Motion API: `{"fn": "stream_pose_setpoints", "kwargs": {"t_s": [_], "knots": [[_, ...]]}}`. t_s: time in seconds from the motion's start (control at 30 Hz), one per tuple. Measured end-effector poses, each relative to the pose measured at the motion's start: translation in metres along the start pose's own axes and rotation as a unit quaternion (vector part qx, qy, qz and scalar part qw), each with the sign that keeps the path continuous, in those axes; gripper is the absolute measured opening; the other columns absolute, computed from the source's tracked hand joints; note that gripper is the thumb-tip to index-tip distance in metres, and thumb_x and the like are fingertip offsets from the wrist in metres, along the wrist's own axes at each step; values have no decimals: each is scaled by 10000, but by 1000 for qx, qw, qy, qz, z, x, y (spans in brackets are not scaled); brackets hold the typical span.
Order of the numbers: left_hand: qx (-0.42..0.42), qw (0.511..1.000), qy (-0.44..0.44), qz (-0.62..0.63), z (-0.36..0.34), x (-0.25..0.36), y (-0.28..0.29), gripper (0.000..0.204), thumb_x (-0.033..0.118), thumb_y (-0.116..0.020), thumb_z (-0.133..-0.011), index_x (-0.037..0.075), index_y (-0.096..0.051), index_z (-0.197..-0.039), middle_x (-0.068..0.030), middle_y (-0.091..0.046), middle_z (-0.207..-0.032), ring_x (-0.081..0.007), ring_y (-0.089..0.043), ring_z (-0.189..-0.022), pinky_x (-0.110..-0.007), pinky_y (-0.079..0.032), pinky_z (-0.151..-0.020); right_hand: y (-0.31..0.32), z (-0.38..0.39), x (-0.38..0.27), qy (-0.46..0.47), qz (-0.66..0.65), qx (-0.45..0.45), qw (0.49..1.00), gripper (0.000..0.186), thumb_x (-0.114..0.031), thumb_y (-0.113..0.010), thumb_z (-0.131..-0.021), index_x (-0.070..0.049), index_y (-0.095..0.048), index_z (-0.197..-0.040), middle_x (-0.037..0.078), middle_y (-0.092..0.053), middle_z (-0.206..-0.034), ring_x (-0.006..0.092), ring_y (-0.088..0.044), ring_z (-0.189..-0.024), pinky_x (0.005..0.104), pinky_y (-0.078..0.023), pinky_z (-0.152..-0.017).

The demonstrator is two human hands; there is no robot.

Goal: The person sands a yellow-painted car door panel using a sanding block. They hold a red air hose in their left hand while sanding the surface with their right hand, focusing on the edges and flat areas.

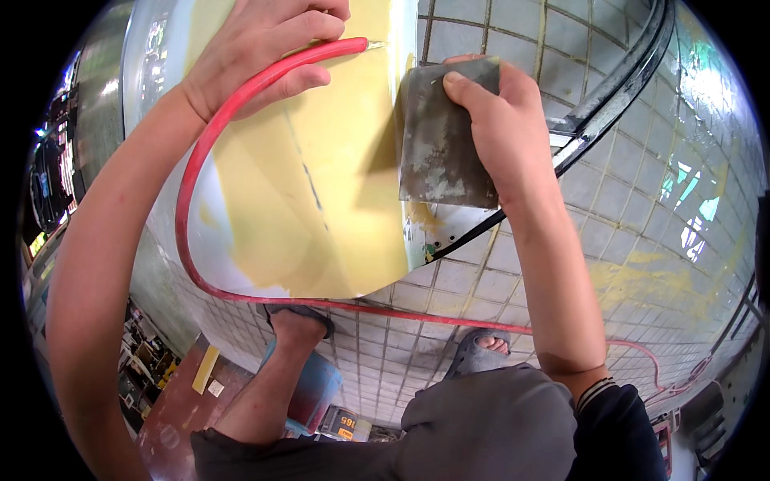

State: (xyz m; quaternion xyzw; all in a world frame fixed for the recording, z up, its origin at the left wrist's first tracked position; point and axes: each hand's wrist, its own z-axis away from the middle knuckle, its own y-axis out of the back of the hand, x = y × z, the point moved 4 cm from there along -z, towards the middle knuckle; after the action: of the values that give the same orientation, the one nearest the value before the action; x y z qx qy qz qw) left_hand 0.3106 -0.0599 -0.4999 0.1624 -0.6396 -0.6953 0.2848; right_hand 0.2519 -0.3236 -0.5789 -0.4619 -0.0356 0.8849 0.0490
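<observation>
A curved car body panel (321, 176), coated in yellow filler with white along its borders, stands in front of me. Over its upper left, my left hand (261, 56) holds a red hose (192, 160) between thumb and fingers. Clear water seems to come from the hose's tip, near the panel's right edge. My right hand (513, 108) grips a worn, dark grey sheet of sandpaper (445, 148), thumb on its front face and fingers mostly hidden behind. The sheet stands beside the panel's right edge; whether it touches there I cannot tell.
The hose loops below the panel and crosses to the right over a tiled floor (626, 208) with yellow smears. A black-edged frame (618, 88) curves at the upper right. A blue container (313, 393) stands by my left leg, near a reddish-brown board (172, 401).
</observation>
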Motion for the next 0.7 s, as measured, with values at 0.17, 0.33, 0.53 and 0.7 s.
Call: {"fn": "stream_pose_setpoints", "kwargs": {"t_s": [0.17,0.33,0.53,0.7], "knots": [[-8,1000,0,0,0,0,1,485,352,-502,-1011,40,-682,-1336,-156,-577,-1358,-343,-501,-1272,-450,-356,-1150,-8,-7,-3,37,17,9,999,257,-129,-659,-935,29,-680,-1137,137,-726,-910,225,-684,-847,367,-548,-792],[4,1000,0,3,0,0,-5,488,352,-502,-1011,40,-682,-1339,-155,-577,-1358,-344,-500,-1273,-450,-356,-1151,-1,-3,4,55,37,19,998,253,-118,-667,-928,35,-678,-1130,116,-718,-830,202,-666,-747,357,-534,-727],[3,1000,3,1,4,2,-3,490,353,-501,-1012,41,-683,-1343,-155,-576,-1359,-344,-500,-1274,-450,-356,-1152,-5,-2,5,70,39,11,997,245,-122,-676,-955,26,-690,-1150,89,-737,-904,168,-683,-793,325,-551,-739],[5,1000,-3,2,2,3,-3,492,353,-501,-1012,41,-683,-1346,-155,-576,-1359,-344,-500,-1275,-450,-355,-1152,-5,-4,2,87,33,31,995,243,-107,-663,-911,57,-686,-1089,120,-713,-783,212,-662,-710,362,-537,-711]]}}
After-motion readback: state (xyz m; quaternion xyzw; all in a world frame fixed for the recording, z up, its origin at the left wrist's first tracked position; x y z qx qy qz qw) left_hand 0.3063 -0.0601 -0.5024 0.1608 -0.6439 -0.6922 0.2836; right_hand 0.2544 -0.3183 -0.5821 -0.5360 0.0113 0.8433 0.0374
